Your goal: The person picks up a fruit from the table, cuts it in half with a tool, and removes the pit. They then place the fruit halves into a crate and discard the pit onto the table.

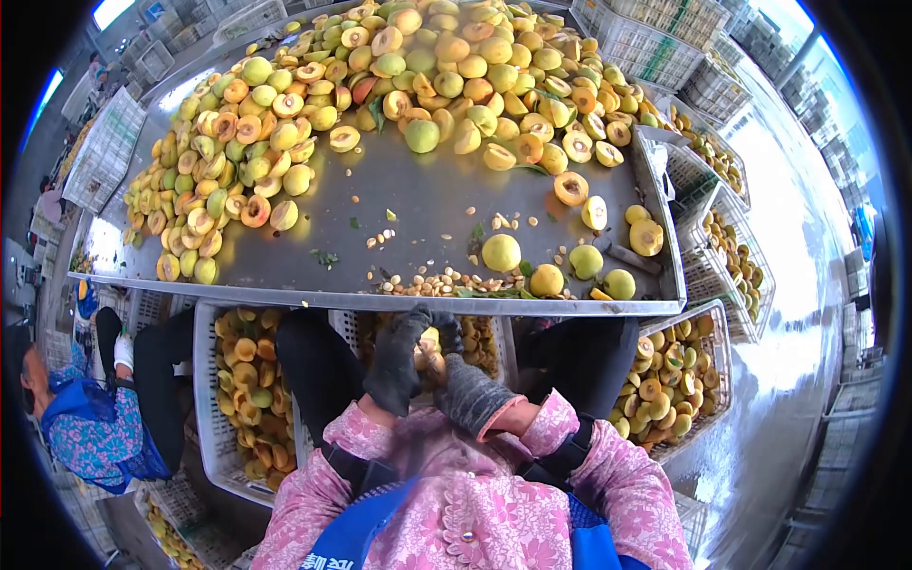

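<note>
My left hand (394, 361) and my right hand (467, 388), both in dark grey gloves, are close together in front of my body, just below the metal table's near edge. Their fingers curl around a yellowish cut fruit (428, 353) between them; which parts each hand grips is partly hidden. Under the hands a crate holds halved fruit (486, 347). On the metal table (332, 204) lies a large heap of whole and halved yellow-green fruit (456, 66). Loose pits (451, 283) lie along the near edge, beside a few whole fruits (501, 253).
White crates of halved fruit stand at my left (211, 380) and right (724, 380), with more beyond the table's right side (760, 285). A co-worker (104, 418) sits at the far left. Stacked crates (655, 43) rise behind. A dark-handled tool (632, 258) lies on the table.
</note>
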A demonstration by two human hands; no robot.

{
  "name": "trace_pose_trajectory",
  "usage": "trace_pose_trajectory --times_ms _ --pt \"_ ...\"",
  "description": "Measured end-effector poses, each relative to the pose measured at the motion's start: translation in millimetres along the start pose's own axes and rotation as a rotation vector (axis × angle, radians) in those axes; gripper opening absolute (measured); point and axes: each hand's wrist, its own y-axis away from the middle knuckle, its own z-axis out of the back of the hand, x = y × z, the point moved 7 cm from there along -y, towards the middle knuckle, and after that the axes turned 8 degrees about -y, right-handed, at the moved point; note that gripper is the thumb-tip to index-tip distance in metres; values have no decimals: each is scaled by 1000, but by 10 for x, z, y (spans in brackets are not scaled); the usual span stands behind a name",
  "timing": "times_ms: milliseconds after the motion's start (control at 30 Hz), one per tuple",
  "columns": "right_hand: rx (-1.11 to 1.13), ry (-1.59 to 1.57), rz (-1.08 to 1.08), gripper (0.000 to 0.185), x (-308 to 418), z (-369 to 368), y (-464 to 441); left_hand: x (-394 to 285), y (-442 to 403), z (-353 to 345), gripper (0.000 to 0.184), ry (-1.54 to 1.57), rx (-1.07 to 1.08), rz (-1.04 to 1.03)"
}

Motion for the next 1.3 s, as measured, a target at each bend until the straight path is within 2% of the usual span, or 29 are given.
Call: trace_pose_trajectory --times_ms 133,233,333,433,533,667,733,833,933,967,1033,1133,1233,1267,1300 --pt "93 -82 5 37 -98 -94 -33 -70 -2 -60 23 211 75 109" --pt "118 -1 2 33 -118 -140 -72 -233 -27 -36 23 -212 135 -222" --pt "147 -13 71 56 -153 -173 -113 -355 -11 -10 28 -147 123 -183" --pt "283 -379 -20 41 -15 -169 -60 98 62 -102 33 683 102 436" --pt "348 -509 -95 33 -93 -224 -32 52 75 -49 43 676 44 368" --pt "356 -869 -142 24 -173 -307 36 12 86 -60 45 695 70 248" --pt "368 -926 -169 23 -135 -305 85 28 113 -101 44 725 70 238" --pt "340 -928 -192 21 -254 -351 84 128 153 -219 41 979 123 478" --pt "338 -798 -266 28 -309 -303 129 215 166 -249 39 774 187 479" --pt "334 -806 -292 30 -304 -296 149 233 184 -256 37 836 141 503" --pt "305 -1023 -339 22 -267 -301 196 198 239 -299 34 958 50 555" --pt "416 -1088 -230 23 -100 -289 304 274 217 -180 32 495 -47 259" --pt "257 -957 -203 26 -92 -157 291 185 297 -82 30 127 36 168" --pt "271 -969 -198 27 -95 -118 300 -95 200 54 23 -169 10 -93" --pt "286 -982 -193 27 -99 -81 311 -407 258 311 18 -256 -157 -169"
